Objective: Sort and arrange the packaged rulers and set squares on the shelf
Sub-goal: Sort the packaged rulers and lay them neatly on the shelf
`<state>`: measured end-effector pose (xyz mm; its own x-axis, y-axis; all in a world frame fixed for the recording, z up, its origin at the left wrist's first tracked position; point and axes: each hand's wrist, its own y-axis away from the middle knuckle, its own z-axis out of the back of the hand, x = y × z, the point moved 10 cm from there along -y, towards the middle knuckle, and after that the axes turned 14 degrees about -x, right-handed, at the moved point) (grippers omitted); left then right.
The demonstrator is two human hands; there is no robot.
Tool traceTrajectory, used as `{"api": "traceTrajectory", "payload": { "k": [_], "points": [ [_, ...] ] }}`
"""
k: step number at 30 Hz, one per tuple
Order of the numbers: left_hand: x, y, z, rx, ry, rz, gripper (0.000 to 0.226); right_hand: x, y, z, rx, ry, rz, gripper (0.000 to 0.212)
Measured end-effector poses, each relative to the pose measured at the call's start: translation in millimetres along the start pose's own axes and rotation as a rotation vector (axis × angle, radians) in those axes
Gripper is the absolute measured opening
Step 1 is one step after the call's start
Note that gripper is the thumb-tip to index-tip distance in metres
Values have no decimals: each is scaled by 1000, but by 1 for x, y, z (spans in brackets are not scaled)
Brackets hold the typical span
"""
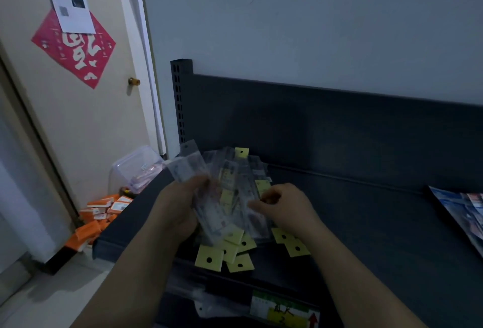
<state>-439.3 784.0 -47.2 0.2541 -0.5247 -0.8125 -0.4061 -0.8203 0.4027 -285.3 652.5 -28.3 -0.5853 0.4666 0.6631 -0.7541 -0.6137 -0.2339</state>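
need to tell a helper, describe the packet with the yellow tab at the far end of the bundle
On the dark shelf beside the door, find the fan of clear packets in the left hand. Its yellow tab, one hole punched, sticks out alone at the fan's far edge.

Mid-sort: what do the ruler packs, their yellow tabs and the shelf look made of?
The ruler packs look like clear glossy plastic film: see-through, with sheen. The yellow tabs seem matte card, flat with punched holes. The shelf is likely dark painted metal, judging by its slotted upright.
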Motion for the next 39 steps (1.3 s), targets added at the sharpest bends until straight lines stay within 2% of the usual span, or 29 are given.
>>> {"api": "traceTrajectory", "payload": {
  "k": [2,5,9,11,14,16,18,22,24,27,31,36,39],
  "points": [
    [0,-3,1,11,43,15,8,10,1,-10,40,99,37,57],
    [2,-3,1,52,81,50,14,11,-1,-17,59,134,-4,51],
    [6,3,-6,97,47,69,20,-7,-13,2,-68,-114,-138,33],
    [7,8,-14,119,41,66,18,-9,-13,15,-131,-295,-191,33],
    [10,13,-28,142,38,72,17,4,-4,8,-17,-610,-256,32],
    [13,18,-41,179,39,59,20,17,4,-1,105,-675,-236,28],
    [15,21,-50,194,35,34,23,26,10,-5,160,-610,-185,21],
    [26,22,-63,241,-9,73,28,31,12,-3,166,-509,-60,12],
    [23,19,-58,219,1,61,21,21,6,6,81,-408,-26,12],
    [12,7,-36,157,53,51,24,0,-5,22,-80,-76,55,28],
    [-9,-6,-3,49,-36,10,15,-12,4,-1,102,157,96,46],
    [-22,-10,15,-36,-229,-70,13,-21,-1,2,50,118,9,41],
    [-20,-7,15,-23,-216,-72,16,-15,-6,8,-102,122,26,40]
  ]
}}
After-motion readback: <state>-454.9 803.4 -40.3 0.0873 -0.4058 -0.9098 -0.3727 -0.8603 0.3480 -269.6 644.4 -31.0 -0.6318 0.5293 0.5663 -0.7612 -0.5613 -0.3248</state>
